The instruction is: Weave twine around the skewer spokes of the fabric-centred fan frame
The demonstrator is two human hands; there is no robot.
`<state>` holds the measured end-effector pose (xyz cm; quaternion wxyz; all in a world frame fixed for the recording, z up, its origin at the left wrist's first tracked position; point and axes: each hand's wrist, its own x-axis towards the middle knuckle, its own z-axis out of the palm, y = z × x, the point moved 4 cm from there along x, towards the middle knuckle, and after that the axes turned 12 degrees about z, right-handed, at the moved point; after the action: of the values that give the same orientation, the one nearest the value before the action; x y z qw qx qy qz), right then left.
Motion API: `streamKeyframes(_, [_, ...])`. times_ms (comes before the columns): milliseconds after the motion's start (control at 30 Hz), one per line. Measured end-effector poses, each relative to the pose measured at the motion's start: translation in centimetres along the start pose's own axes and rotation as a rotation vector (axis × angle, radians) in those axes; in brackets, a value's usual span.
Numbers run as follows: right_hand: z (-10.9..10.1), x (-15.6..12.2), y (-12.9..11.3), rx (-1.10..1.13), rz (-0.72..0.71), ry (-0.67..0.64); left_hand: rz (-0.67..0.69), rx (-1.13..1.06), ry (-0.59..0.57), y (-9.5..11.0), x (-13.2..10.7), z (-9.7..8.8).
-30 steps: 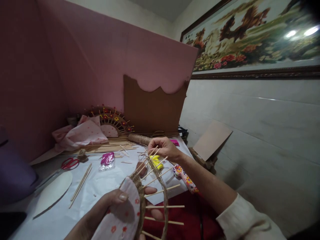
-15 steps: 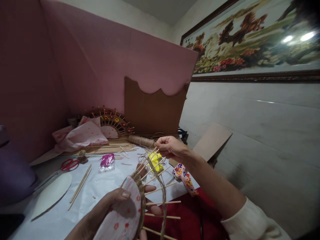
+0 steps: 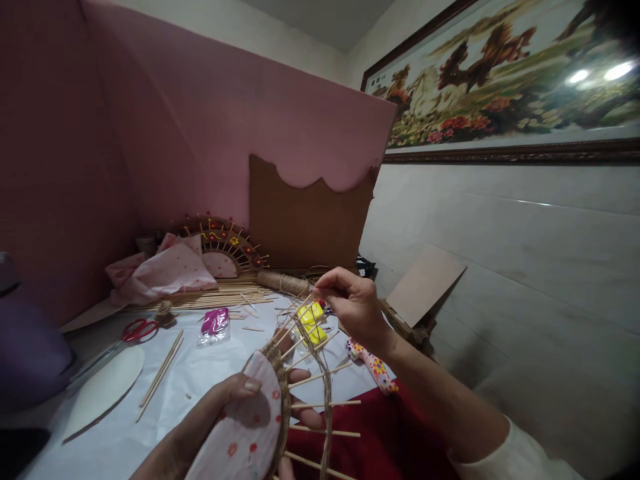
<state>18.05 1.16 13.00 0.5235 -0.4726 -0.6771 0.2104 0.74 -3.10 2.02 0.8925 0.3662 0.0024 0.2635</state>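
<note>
My left hand (image 3: pixel 235 400) grips a half-round craft piece (image 3: pixel 250 427) covered in pink flowered cloth, thumb on top and fingers behind. Thin wooden skewers (image 3: pixel 320 377) fan out from its edge, which is bound with brown twine (image 3: pixel 327 387). My right hand (image 3: pixel 350 300) is above the upper skewers, fingers pinched on the twine strand near their tips. A spool of twine (image 3: pixel 283 282) lies on the table just beyond.
On the white-covered table (image 3: pixel 200 373) lie red scissors (image 3: pixel 135 330), loose sticks (image 3: pixel 163 367), a pink packet (image 3: pixel 215 320), yellow pieces (image 3: pixel 311 323), a flowered tool (image 3: pixel 373 363), pink cloth (image 3: pixel 165 270) and a finished fan piece (image 3: pixel 225 243). Pink board and cardboard (image 3: pixel 305 220) stand behind.
My right hand has lifted and shifted slightly right, drawing the twine up past the upper skewers. The left hand holds the piece nearly still.
</note>
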Motion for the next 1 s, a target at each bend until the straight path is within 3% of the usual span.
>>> streamKeyframes(100, [0.5,-1.0,-1.0,-0.318,-0.343,-0.008,0.018,-0.009,0.037,0.0,0.0,-0.2])
streamKeyframes(200, [1.5,-1.5,-1.5,-0.433,-0.493,-0.1,-0.001,-0.032,0.068,-0.3,0.0,-0.5])
streamKeyframes(500, [3.5,0.1,-2.9,-0.366,-0.325,-0.335,-0.02,-0.058,0.064,-0.4,0.1,-0.3])
streamKeyframes(767, [3.6,3.1,-3.6,-0.303,-0.36,-0.571,-0.009,-0.021,0.064,-0.3,-0.4,-0.4])
streamKeyframes(1000, [2.4,3.2,-3.4,-0.126,-0.242,-0.549,0.057,0.05,-0.011,0.1,0.0,0.6])
